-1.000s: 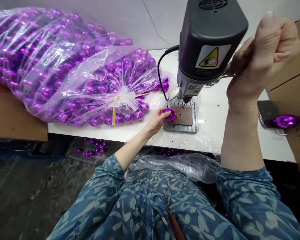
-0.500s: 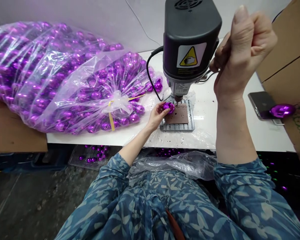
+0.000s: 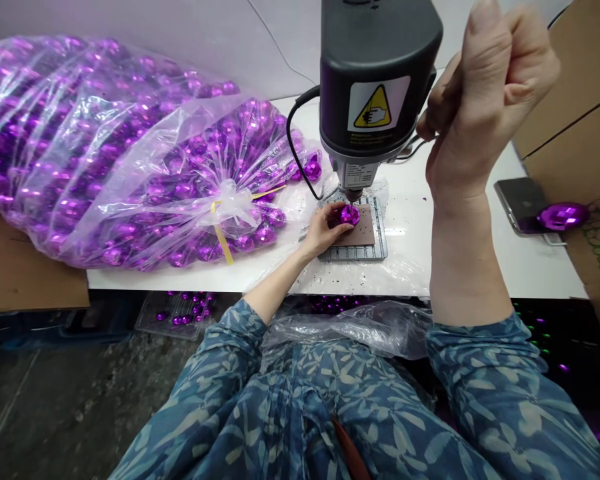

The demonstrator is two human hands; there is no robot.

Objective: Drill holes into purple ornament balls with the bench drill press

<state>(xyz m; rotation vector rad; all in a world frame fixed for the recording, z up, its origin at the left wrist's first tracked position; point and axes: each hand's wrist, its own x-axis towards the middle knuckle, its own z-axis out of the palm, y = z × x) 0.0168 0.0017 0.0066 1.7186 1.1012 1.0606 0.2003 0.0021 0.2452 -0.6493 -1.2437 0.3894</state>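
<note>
Between the thumb and fingers of my left hand (image 3: 324, 231) is a shiny purple faceted ball (image 3: 350, 215). The ball rests on a brown board (image 3: 361, 235), directly below the chuck (image 3: 353, 195) of a black bench drill press (image 3: 377, 60). Under the board lies the slotted metal base (image 3: 380, 249). My right hand (image 3: 487, 110) is raised in a fist at the right side of the drill press, closed around its feed lever, which the fingers mostly hide.
A large clear bag (image 3: 145, 153) of purple balls, tied with a yellow strip (image 3: 222, 233), fills the left of the white table (image 3: 410, 267). A phone (image 3: 517, 205) and a purple faceted ornament (image 3: 563, 216) lie at right beside cardboard (image 3: 560, 127). Dark shavings surround the base.
My left hand has moved the purple ball right, from the board's left edge to below the chuck. My right fist stays raised beside the drill press.
</note>
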